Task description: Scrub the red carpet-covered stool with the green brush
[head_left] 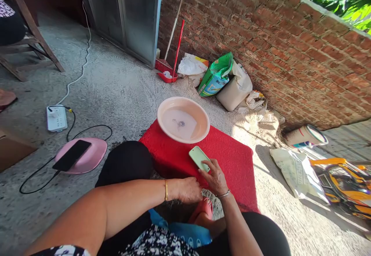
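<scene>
My right hand (216, 177) grips a light green phone case (199, 158) by its near end, thumb and fingers on its edges. The case is over the red cloth (232, 155), just in front of a round pink basin (204, 126) with cloudy water in it. My left hand (188, 190), with a gold bracelet at the wrist, is closed at the near edge of the red cloth, close to my right wrist. Its fingertips are turned down, so what they hold, if anything, is hidden.
To the left, a black phone (73, 155) on a pink stool (97, 153) is cabled to a white power strip (57, 117). Along the brick wall (261, 36) stand a red dustpan (168, 78), sacks (216, 74) and a bucket (305, 136). A person sits at far left.
</scene>
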Tool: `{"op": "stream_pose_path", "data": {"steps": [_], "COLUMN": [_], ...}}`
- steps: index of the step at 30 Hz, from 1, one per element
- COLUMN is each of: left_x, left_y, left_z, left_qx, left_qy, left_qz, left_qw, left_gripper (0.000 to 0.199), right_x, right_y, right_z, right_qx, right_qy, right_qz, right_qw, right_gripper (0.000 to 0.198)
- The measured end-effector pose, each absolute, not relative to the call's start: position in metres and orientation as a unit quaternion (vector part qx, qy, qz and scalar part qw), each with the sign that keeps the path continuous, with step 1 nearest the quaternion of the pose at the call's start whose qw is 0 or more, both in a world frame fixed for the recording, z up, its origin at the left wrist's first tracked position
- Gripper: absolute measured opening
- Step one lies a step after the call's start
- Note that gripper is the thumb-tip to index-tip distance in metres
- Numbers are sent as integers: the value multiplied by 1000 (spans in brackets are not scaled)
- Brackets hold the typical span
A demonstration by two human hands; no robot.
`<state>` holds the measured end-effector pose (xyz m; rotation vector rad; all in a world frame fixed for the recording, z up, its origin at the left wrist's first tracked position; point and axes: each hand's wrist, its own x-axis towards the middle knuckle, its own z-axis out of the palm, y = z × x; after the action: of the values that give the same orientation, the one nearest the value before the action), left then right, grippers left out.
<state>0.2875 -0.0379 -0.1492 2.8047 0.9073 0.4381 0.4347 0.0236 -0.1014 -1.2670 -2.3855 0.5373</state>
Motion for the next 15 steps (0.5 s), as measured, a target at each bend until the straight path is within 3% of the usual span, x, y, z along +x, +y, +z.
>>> {"op": "stream_pose_path", "data": {"steps": [9, 12, 15], "left_x": [282, 279, 279], "left_y": [-39, -38, -36], "left_z": [-143, -142, -145], "left_qx": [960, 963, 961], "left_qy": [243, 236, 242], "left_qz": [128, 115, 114], "left_qw": [54, 59, 74], "left_gripper": [12, 10, 10], "right_x": [545, 519, 469], "right_y": [40, 36, 25], "right_z": [-91, -89, -89], "right_qx": [-723, -693, -557], "right_qy": [-660, -682, -780], "right_qz": [84, 106, 167], "right_qw": [185, 211, 232], "right_gripper": [55, 53, 42]}}
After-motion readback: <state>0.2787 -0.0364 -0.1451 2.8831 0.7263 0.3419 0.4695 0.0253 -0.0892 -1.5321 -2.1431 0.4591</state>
